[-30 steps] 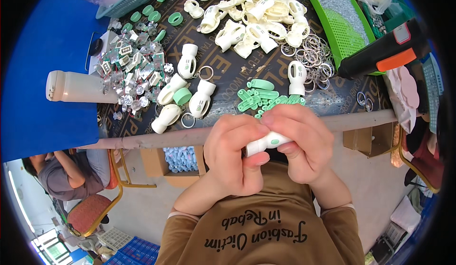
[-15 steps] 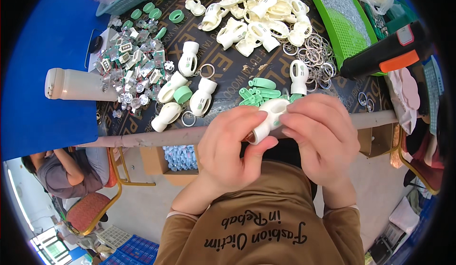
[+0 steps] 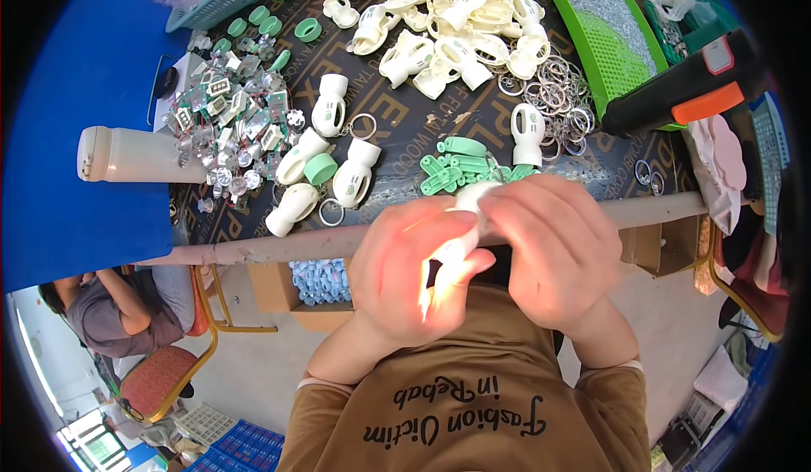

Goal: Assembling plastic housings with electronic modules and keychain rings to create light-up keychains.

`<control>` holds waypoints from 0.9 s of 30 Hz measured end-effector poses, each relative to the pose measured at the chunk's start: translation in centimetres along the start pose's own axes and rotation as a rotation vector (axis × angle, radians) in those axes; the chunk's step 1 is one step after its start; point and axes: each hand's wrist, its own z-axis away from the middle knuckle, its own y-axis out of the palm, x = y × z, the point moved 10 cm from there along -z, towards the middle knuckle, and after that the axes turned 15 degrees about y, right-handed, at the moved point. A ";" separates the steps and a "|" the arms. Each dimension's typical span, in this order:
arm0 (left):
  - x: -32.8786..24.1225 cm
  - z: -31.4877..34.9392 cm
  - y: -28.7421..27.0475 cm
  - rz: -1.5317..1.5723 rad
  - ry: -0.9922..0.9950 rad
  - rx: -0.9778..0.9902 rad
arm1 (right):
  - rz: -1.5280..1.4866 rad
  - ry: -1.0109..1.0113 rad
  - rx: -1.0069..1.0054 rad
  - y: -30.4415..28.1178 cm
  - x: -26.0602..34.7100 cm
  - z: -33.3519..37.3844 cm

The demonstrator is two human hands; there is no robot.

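Both my hands grip one small white keychain flashlight (image 3: 475, 197) above the table's near edge. My left hand (image 3: 405, 261) pinches its wide lamp end between thumb and fingers. Bright light from that end falls on my left thumb and palm. My right hand (image 3: 553, 252) is closed round the other end, its fingertips hiding much of the body. Just beyond my hands lie several green plastic strips (image 3: 448, 168) in a small heap, and another white flashlight (image 3: 528, 134) stands beside them. More assembled flashlights (image 3: 352, 174) and a green ring (image 3: 321, 169) lie to the left.
Circuit boards with lamp cups (image 3: 241, 125) are piled at the left, near a whitish bottle (image 3: 135, 155). Cream shells (image 3: 456, 32) and metal split rings (image 3: 557, 100) lie farther back. A green basket (image 3: 591, 58) and a black-orange tool (image 3: 693, 83) are at the right.
The flashlight's lamp has lit up, brightening my left thumb and palm. My right hand has shifted slightly left and covers more of the body.
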 end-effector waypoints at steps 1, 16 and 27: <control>0.2 0.1 0.1 0.024 -0.020 0.007 | -0.001 -0.001 0.000 -0.1 -0.2 -0.1; 1.9 0.8 -0.3 0.305 -0.203 -0.067 | -0.394 0.108 0.167 0.5 -1.7 0.0; 0.1 1.5 0.2 0.321 0.175 0.002 | -1.215 0.809 0.695 5.4 -5.5 3.8</control>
